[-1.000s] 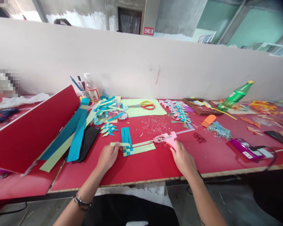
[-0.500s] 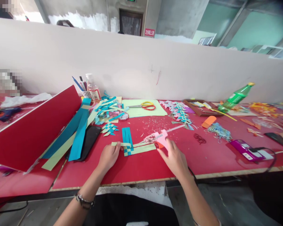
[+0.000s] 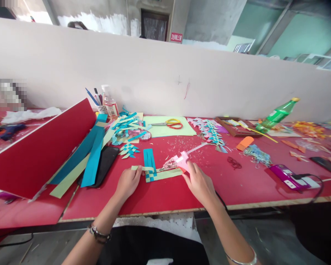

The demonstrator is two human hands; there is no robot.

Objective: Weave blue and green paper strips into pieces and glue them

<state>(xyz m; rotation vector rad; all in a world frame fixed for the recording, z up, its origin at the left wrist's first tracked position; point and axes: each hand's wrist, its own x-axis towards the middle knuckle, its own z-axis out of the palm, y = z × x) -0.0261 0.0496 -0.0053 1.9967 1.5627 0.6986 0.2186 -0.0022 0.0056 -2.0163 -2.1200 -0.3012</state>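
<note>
A small woven piece of blue and pale-green paper strips (image 3: 151, 174) lies on the red tabletop in front of me. Its blue strips (image 3: 149, 157) point away from me, and a pale-green strip (image 3: 169, 174) runs out to the right. My left hand (image 3: 130, 181) pinches the left end of a pale-green strip beside the weave. In my right hand (image 3: 200, 183) is a pink hot glue gun (image 3: 178, 161), its nozzle just over the strips at the weave's right edge. A glue stick (image 3: 196, 148) pokes out of its back.
Scissors (image 3: 169, 124) rest on pale-green paper behind a heap of paper scraps (image 3: 127, 127). Long strips (image 3: 92, 158) and a black phone (image 3: 107, 165) lie left, beside a red board (image 3: 44, 151). To the right are a green bottle (image 3: 277, 116) and a purple power strip (image 3: 288, 176).
My right hand has brought the glue gun left and slightly down, so its nozzle is now closer to the weave. My left hand keeps its pinch on the strip.
</note>
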